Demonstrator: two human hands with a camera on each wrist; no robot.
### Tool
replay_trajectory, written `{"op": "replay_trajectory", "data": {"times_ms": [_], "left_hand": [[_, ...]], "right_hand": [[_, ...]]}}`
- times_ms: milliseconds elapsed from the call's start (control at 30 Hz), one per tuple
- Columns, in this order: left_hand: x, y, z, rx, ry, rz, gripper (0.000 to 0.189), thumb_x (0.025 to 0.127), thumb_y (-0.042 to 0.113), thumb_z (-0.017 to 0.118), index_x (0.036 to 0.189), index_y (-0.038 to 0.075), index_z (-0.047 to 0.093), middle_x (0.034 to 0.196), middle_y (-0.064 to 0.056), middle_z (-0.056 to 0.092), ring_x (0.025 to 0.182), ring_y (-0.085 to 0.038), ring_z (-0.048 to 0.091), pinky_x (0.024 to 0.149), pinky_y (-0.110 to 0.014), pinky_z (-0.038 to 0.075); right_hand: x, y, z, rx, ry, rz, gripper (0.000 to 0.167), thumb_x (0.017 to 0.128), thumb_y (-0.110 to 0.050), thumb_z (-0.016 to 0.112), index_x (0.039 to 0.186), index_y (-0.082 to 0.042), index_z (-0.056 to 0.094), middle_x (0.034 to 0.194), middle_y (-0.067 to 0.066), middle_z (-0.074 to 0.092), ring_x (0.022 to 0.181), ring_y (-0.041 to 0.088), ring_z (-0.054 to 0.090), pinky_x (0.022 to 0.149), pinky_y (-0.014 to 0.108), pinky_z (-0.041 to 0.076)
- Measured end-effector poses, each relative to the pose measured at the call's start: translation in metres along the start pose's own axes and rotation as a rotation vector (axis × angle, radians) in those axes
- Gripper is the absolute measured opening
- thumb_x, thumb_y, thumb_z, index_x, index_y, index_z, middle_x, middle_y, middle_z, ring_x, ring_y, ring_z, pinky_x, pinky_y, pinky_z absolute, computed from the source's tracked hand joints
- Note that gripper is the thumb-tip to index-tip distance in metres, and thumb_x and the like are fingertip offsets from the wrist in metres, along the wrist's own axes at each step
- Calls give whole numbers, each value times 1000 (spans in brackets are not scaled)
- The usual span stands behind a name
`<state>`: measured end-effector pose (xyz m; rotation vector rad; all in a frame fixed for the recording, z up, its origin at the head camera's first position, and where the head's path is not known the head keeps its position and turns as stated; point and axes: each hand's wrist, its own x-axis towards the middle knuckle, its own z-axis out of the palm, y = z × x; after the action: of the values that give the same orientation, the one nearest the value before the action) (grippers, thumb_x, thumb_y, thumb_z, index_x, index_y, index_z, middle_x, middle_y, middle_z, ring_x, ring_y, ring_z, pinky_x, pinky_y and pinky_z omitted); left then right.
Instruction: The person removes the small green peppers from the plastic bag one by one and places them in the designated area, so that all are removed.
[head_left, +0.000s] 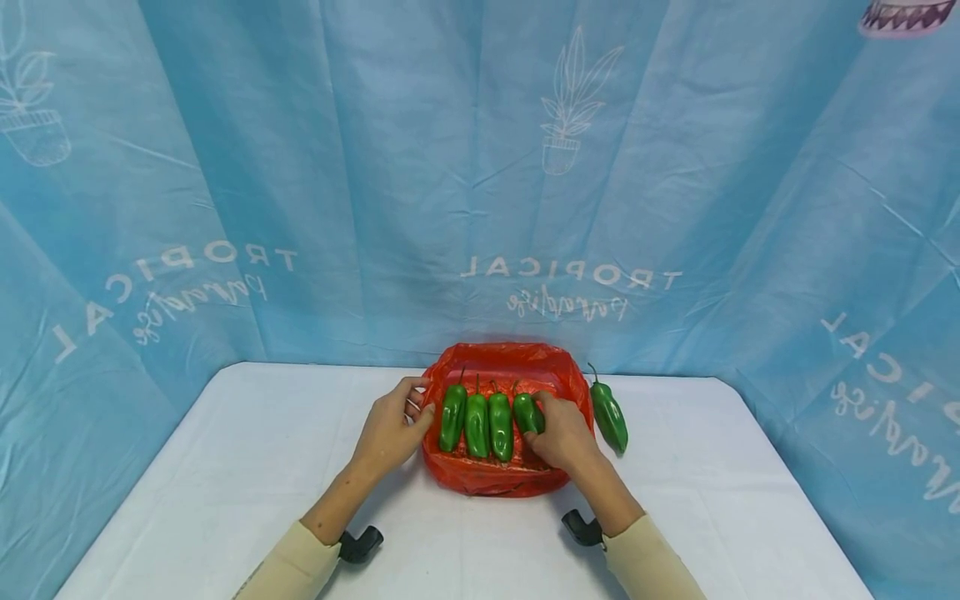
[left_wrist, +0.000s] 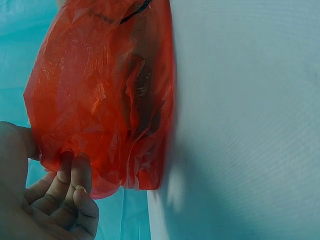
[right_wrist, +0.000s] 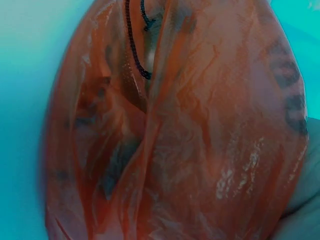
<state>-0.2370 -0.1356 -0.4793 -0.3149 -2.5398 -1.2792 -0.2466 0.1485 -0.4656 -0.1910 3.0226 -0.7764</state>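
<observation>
A red plastic bag (head_left: 480, 482) sits on the white table with its mouth spread wide. Inside it, several green peppers lie side by side, stems pointing away; one green pepper (head_left: 501, 427) is near the middle of the row. My left hand (head_left: 393, 423) pinches the bag's left rim; in the left wrist view, the fingers (left_wrist: 67, 185) press against the red plastic. My right hand (head_left: 561, 429) reaches into the bag's right side and grips the rightmost green pepper (head_left: 527, 412) of the row. In the right wrist view, the bag wall hides most of that hand.
Another green pepper (head_left: 609, 417) lies on the white table (head_left: 712, 483), just right of the bag. A blue printed curtain (head_left: 420, 208) hangs behind and along both sides of the table. Dark cord (right_wrist: 132, 42) shows on the bag's near side.
</observation>
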Motion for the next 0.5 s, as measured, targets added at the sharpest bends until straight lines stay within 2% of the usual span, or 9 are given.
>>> {"op": "replay_trajectory", "data": {"times_ms": [500], "left_hand": [[0,-2,0,-5,-1,2,37,95,9,73,131,5,65,93,-2,67,78,-15,63,68,-26,53]], "right_hand": [[-6,-3,-15,40,26,-28,69,85,-13,87,146,-4,57,130,17,69,115,34,66,97,56,57]]}}
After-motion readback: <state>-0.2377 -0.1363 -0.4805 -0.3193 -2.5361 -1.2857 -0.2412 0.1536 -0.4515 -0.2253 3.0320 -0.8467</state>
